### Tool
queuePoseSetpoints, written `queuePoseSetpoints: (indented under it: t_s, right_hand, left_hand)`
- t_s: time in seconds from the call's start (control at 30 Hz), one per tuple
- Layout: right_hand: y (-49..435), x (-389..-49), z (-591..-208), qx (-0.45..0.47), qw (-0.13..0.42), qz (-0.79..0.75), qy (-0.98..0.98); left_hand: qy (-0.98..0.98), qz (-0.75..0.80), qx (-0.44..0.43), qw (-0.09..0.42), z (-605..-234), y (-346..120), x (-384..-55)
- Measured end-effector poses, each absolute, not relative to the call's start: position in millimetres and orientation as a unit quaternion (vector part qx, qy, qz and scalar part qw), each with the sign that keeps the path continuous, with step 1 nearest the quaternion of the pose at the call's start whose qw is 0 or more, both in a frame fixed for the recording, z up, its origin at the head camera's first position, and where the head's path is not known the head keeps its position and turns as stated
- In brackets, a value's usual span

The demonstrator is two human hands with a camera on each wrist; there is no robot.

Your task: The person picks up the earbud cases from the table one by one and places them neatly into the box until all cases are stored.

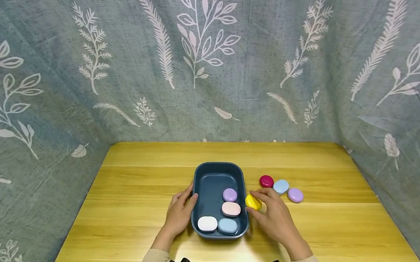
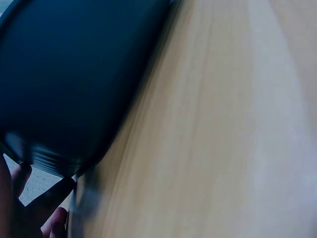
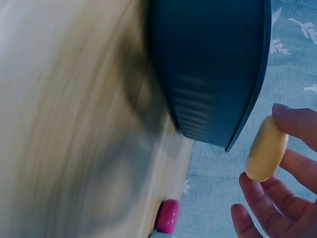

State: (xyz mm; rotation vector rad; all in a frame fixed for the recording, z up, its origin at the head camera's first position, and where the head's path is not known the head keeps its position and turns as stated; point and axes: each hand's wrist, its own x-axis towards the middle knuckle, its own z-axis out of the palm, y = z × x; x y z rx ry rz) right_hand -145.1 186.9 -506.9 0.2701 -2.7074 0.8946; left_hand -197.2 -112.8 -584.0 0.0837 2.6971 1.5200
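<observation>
A dark blue rectangular tub stands on the wooden table. Lying in it are a lilac soap bar, a pink one, a white one and a pale blue one. My left hand holds the tub's left side, thumb at the rim and fingers along the outer wall. Just outside the right rim, my right hand pinches a yellow soap bar between thumb and fingers. The right wrist view shows this bar raised beside the tub wall.
Right of the tub, beyond my right hand, a crimson soap bar, a light blue one and a lilac one lie in a slanting row. Grey-blue leaf-patterned cloth hangs behind the table and at both sides.
</observation>
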Motion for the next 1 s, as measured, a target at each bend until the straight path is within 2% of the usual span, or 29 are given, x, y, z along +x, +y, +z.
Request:
queuePoseSetpoints:
  t_s: [0.17,0.43,1.0]
  right_hand:
    - [179.8,-145.4,-505.0,0.105,0.149,0.306,-0.934]
    - [171.9,-147.5,-501.0,0.106,0.129,0.318,-0.933]
    - [154.3,-150.4,-502.1,0.118,0.123,0.325,-0.930]
  left_hand:
    - [0.869,0.493,0.027,0.023,-582.8,-112.7,-196.8]
    - [0.869,0.493,0.026,0.023,-585.6,-112.1,-197.5]
    - [0.870,0.492,0.030,0.021,-583.9,-112.3,-197.3]
